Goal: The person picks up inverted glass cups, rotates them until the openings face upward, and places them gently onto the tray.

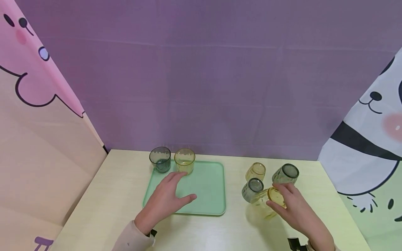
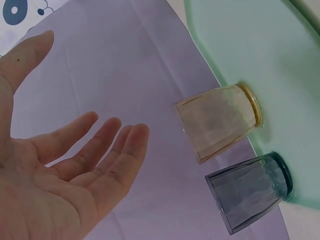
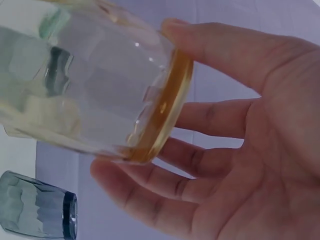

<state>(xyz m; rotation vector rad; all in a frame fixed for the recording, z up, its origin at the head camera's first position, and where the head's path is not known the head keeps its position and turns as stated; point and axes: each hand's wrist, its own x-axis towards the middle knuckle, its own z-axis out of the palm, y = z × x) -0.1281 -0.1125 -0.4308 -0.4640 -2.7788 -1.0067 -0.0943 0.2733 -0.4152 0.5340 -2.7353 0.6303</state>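
Note:
My right hand (image 1: 296, 211) grips a yellow glass (image 3: 112, 90) around its thick base, thumb on one side and fingers on the other. The glass is base-up, its body slanting toward the left in the head view. My left hand (image 1: 166, 200) hovers over the front left of the green tray (image 1: 205, 198), fingers spread and holding nothing. At the tray's back left, a yellow glass (image 1: 184, 161) and a dark grey glass (image 1: 160, 159) stand mouth-up. In the left wrist view, both glasses are apart from the left hand (image 2: 60, 185).
Around the held glass, a small yellow glass (image 1: 255, 171), a grey glass (image 1: 252, 190) and a greenish-grey glass (image 1: 285, 173) stand upside down on the pale table (image 1: 216, 233). A purple cloth (image 1: 216, 87) hangs along the back edge, with printed cloths at both sides.

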